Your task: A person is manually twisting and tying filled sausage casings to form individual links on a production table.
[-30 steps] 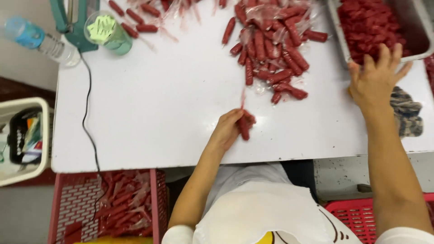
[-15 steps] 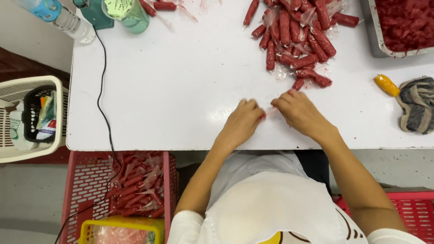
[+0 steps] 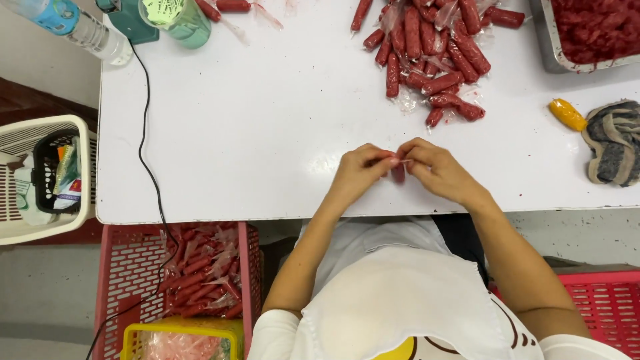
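Note:
My left hand point(image 3: 360, 172) and my right hand point(image 3: 437, 170) meet over the near part of the white table point(image 3: 267, 133). Together they pinch one small red sausage in clear plastic wrap point(image 3: 399, 172), mostly hidden between the fingers. A pile of several similar wrapped red sausages point(image 3: 433, 57) lies farther back on the table. A metal tray of red minced meat point(image 3: 593, 30) stands at the far right corner.
A striped cloth point(image 3: 613, 140) and a small orange object point(image 3: 567, 115) lie at the right. A green cup point(image 3: 177, 17), a water bottle point(image 3: 73, 23) and a black cable point(image 3: 148, 153) are at the left. Red crates point(image 3: 200, 273) with sausages sit below; a white basket point(image 3: 40, 177) stands left.
My right hand came back from the meat tray to join my left hand at the table's near edge. Both hands now work on one sausage. The view has shifted slightly.

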